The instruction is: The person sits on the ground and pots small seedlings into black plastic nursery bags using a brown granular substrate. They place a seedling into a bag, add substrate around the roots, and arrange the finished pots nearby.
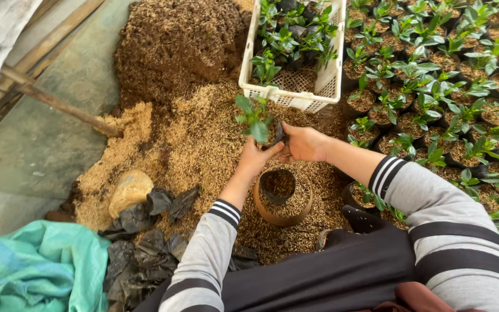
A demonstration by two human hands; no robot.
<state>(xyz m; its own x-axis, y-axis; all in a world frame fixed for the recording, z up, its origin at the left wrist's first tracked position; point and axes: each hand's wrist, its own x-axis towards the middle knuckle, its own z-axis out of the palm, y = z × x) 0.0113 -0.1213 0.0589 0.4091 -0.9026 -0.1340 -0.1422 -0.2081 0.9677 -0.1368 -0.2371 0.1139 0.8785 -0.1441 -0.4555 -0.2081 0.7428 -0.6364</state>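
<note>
Both hands hold a small green seedling (253, 118) in a black plastic grow bag above a heap of rice husk. My left hand (256, 159) cups the bag from the near side. My right hand (301, 143) grips it from the right, fingers on the black plastic. Just below the hands sits a brown ring-shaped container (267, 212) holding husk and a small black bag (278, 186) partly filled with husk mix.
A white plastic crate (330, 86) of seedlings stands beyond the hands. Many potted seedlings (434, 86) fill the right side. Dark compost (174, 40) and pale husk (163, 144) form the heap. Empty black bags (145, 231), a teal cloth (36, 266) and a wooden handle (59, 104) lie at left.
</note>
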